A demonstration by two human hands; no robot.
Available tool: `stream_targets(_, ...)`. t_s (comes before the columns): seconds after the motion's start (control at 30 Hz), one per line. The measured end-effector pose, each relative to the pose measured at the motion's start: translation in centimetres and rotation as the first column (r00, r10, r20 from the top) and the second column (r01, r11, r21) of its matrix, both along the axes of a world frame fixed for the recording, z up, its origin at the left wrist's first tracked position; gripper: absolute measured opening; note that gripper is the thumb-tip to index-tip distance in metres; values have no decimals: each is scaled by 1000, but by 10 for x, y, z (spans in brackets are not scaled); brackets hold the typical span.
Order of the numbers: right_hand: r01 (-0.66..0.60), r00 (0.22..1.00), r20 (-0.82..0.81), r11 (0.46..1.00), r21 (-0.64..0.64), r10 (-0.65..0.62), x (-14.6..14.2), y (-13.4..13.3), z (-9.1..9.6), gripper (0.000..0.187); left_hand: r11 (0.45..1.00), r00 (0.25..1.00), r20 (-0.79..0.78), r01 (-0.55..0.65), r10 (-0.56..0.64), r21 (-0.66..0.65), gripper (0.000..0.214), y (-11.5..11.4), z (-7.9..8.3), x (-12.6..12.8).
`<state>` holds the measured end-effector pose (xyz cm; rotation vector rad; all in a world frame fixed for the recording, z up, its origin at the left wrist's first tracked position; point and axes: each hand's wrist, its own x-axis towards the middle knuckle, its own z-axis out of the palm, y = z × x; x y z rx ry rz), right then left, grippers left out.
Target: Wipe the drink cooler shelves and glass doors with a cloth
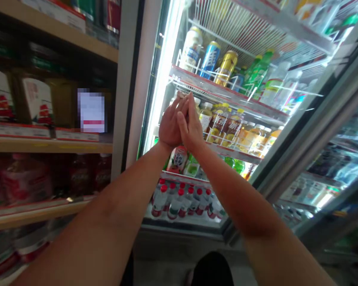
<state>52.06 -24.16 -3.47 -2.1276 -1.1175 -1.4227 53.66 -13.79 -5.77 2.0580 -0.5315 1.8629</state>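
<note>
My left hand (169, 126) and my right hand (193, 127) meet in front of a lit drinks cooler. Their palms press against each other with fingers stretched out and pointing upward. Nothing shows between them, though the inner palms are hidden. Just right of the fingers, bottles with a white label (206, 115) and brown drink bottles (234, 123) stand on the middle shelf. Below the wrists, a red-and-white bottle (178, 159) sits on a lower shelf, partly covered by my hands.
Upper-shelf cans include a blue can (210, 59) and a gold can (226, 68), beside green bottles (258, 71). Red-capped bottles (180, 204) fill the cooler's bottom. A metal door frame (310, 123) slants along the right. Wooden shelves (47, 143) with large bottles stand left.
</note>
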Motion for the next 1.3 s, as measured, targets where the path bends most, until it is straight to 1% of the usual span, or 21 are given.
stream_targets(0.07,-54,998,30,997,-54,55,0,-21,-11,72,999,997,61,-41,39,29,55,1,0,1)
stream_targets(0.1,-56,997,56,995,-84,60,2,-36,-17,70,997,994,89,-61,57,39,55,1,-1,1)
stream_targets(0.13,-26,995,89,994,-104,35,6,-55,-24,66,996,992,108,-73,68,47,56,1,-1,1)
stream_targets(0.17,36,993,114,991,-132,-21,11,-76,-30,63,996,991,113,-75,69,51,57,1,-2,1)
stream_targets(0.2,117,985,143,985,-129,-99,17,-99,-35,61,996,992,106,-70,64,52,59,1,-2,1)
stream_targets(0.27,273,949,184,960,-66,-257,32,-144,-43,58,998,996,80,-53,49,46,63,0,-3,0)
stream_targets(0.3,328,927,206,944,-33,-315,38,-164,-45,56,998,996,73,-50,46,43,63,0,-3,0)
stream_targets(0.37,375,903,245,925,-57,-352,49,-193,-49,54,997,996,65,-64,62,40,61,0,-3,1)
stream_targets(0.4,386,896,263,920,-66,-357,53,-201,-50,54,996,995,66,-80,77,37,60,0,-3,2)
stream_targets(0.47,402,882,295,913,-67,-367,56,-207,-53,53,994,992,61,-112,110,19,56,1,-4,4)
stream_targets(0.6,442,853,320,897,-24,-412,55,-198,-56,51,994,994,6,-106,106,-25,44,5,-12,6)
stream_targets(0.67,439,857,309,898,-21,-412,54,-196,-57,52,993,993,-22,-114,113,-35,39,9,-21,1)
stream_targets(0.77,419,868,302,908,-21,-393,56,-196,-58,53,986,985,-61,-167,164,-32,33,16,-37,-13)
stream_targets(0.83,402,878,297,915,-27,-377,57,-198,-59,55,980,977,-76,-200,200,2,33,23,-40,-22)
stream_targets(0.9,384,891,278,923,-35,-360,57,-198,-59,57,976,976,-51,-212,214,41,36,30,-33,-27)
stream_targets(0.97,372,900,258,927,-39,-350,56,-197,-59,57,979,981,-9,-191,192,72,39,35,-15,-29)
stream_targets(1.07,359,908,245,933,-36,-340,54,-196,-58,57,986,989,52,-145,142,76,37,35,16,-27)
stream_targets(1.13,346,912,249,938,-35,-327,55,-195,-58,59,987,985,87,-154,149,52,35,30,26,-24)
stream_targets(1.17,341,912,252,940,-32,-322,56,-195,-59,60,985,981,99,-169,165,41,33,27,25,-23)
stream_targets(1.23,333,913,260,943,-29,-314,58,-195,-60,61,980,978,93,-192,186,51,31,22,15,-21)
stream_targets(1.3,328,910,275,944,-26,-309,60,-195,-60,63,974,983,36,-182,179,135,29,20,1,-20)
